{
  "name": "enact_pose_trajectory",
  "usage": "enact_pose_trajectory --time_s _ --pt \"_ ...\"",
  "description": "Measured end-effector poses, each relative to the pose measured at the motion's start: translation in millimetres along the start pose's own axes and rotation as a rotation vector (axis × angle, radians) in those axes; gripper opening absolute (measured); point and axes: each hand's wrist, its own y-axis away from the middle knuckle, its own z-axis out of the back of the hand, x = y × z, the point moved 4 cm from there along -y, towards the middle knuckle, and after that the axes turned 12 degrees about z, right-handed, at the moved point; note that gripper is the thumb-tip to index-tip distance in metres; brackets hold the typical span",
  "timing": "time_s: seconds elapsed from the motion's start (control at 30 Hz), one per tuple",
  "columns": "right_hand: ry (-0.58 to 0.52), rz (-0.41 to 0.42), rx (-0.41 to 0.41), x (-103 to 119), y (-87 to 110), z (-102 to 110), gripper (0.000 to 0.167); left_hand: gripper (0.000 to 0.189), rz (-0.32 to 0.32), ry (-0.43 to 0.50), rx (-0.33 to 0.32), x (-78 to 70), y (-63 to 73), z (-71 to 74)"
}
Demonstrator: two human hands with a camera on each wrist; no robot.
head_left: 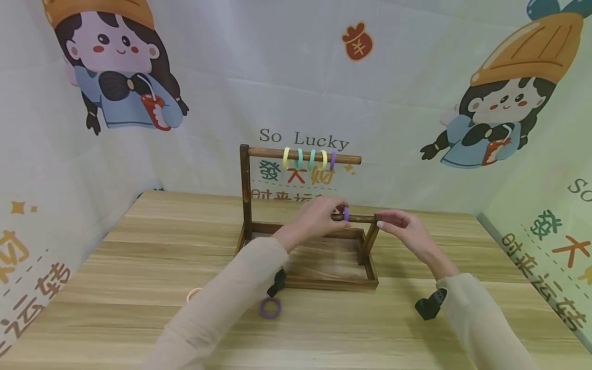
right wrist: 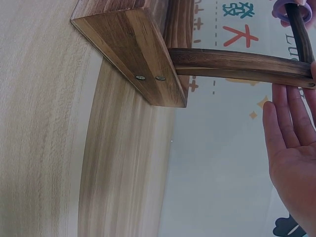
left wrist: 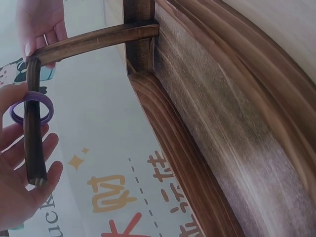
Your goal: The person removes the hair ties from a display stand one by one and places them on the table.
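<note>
A wooden stand (head_left: 246, 190) with a tray base carries a high bar and a lower bar (left wrist: 34, 143). My left hand (head_left: 319, 216) pinches a purple ring (left wrist: 45, 101) that encircles the lower bar. Its other fingers spread beside the bar's free end in the left wrist view. At the corner where the lower bar meets its short post (right wrist: 237, 65), my right hand (head_left: 409, 234) holds the stand between thumb and fingers. Several yellow, green and purple rings (head_left: 312, 159) hang on the upper bar (head_left: 265, 152).
Another purple ring (head_left: 270, 308) lies on the wood-grain table (head_left: 139, 246) in front of the tray. An orange ring (head_left: 193, 293) is partly hidden by the left sleeve (head_left: 222, 303). A printed cloth (head_left: 222, 61) stands behind and at both sides.
</note>
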Motion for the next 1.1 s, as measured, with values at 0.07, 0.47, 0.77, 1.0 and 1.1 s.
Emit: enact_pose_trajectory --time_s 0.07,0.47,0.77,1.0,1.1 --pt "-0.001 0.000 0.001 0 0.0 0 0.044 0.036 -0.003 0.018 -0.008 2.1 1.2 1.9" --pt "0.001 0.005 0.005 -2 0.3 0 0.044 0.036 0.004 0.059 -0.043 11.8 6.9 9.8" --pt "0.014 0.008 0.004 -3 0.6 1 0.046 0.036 -0.018 0.109 -0.068 22.6 10.5 8.9" --pt "0.008 0.014 0.004 -2 0.7 1 0.045 0.037 -0.016 0.130 -0.076 32.5 16.1 12.9" --pt "0.010 0.014 0.003 -3 1.2 1 0.045 0.036 -0.015 0.135 -0.083 36.2 17.7 13.4"
